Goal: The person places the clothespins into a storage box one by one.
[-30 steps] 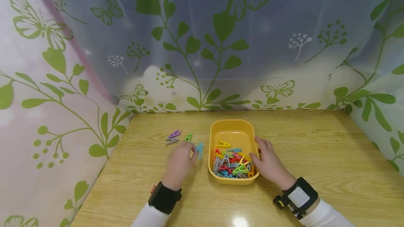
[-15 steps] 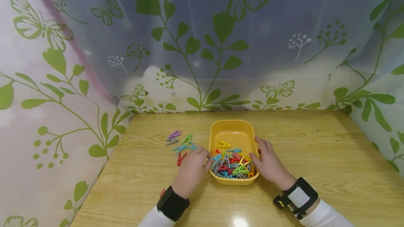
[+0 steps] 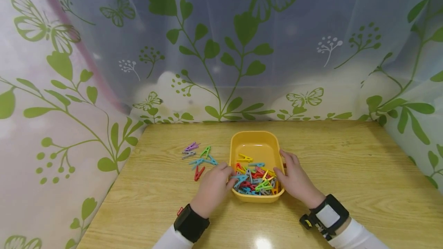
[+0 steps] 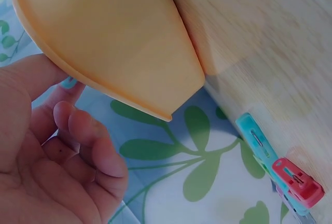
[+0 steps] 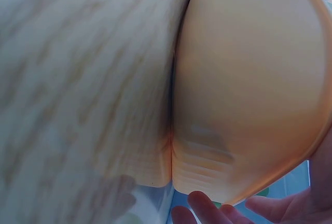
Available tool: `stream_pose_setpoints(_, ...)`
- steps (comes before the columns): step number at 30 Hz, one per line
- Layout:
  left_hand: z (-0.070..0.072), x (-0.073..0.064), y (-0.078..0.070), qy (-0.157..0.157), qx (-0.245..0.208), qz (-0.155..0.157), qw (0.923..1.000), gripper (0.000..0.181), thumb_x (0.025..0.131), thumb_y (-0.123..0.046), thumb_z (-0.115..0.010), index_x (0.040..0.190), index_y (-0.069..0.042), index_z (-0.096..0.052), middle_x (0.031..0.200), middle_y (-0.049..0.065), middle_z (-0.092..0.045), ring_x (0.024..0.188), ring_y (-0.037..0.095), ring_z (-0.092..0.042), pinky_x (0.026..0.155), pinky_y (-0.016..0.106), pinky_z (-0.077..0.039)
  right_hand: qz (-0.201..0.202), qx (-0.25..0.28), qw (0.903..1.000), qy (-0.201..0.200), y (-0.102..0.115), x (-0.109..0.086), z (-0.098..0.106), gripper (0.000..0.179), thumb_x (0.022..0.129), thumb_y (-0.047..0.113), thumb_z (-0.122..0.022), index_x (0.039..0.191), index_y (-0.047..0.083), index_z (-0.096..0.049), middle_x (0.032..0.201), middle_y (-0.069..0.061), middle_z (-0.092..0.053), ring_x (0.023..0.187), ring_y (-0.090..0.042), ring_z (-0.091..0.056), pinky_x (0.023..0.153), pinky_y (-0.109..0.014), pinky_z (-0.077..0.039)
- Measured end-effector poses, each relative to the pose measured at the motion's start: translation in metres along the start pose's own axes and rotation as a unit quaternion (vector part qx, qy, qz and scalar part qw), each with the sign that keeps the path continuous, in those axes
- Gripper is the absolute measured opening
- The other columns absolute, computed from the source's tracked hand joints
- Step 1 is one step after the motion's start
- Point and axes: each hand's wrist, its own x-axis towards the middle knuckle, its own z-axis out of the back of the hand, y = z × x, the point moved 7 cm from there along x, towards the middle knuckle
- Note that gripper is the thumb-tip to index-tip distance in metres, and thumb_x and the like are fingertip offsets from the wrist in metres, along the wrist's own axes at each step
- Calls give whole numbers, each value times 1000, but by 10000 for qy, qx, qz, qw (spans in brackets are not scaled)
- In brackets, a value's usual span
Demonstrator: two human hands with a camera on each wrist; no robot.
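Note:
A yellow plastic basket stands on the table, its near part filled with several colourful clothespins. My left hand is over the basket's left rim, pinching a blue clothespin between thumb and fingers just above the pile. A bit of that clothespin shows between the fingers in the left wrist view. My right hand holds the basket's right side, thumb over the rim and fingers along the outer wall. In the right wrist view its fingertips show beside the wall.
Left of the basket lie loose clothespins: a purple one, a grey one, a green one, blue ones and a red one. A leaf-printed curtain hangs behind the wooden table.
My left hand has moved right from the loose clothespins to the basket's rim, carrying the blue clothespin, which now sits lower over the pile. My right hand has stayed in place.

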Motion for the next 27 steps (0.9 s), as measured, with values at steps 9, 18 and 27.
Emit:
stream_pose_setpoints(9,-5,3,6,252,-183,108,9995,19,91,-33,-78,92,-14,-73,87,-2,-63,70,8,-52,63,21,-43,-23,-19,10000,14,0,1,1,69,107,20,-54,159,-8,-18,156,-36,-24,132,-50,-51,105,-58,-47)
stream_pose_setpoints(18,-3,3,9,191,-316,234,9990,22,94,-34,-75,95,-12,-71,89,0,-63,71,10,-53,63,23,-44,-81,4,10000,33,-1,0,0,69,107,20,-54,159,-8,-18,156,-35,-24,133,-50,-50,106,-59,-47)
stream_pose_setpoints(27,16,1,43,-553,-8,959,9939,17,96,-23,-74,97,-7,-67,86,6,-65,63,16,-57,54,27,-44,36,-62,10000,-41,-1,0,-1,68,107,19,-54,158,-9,-19,155,-36,-25,132,-50,-51,106,-60,-46)
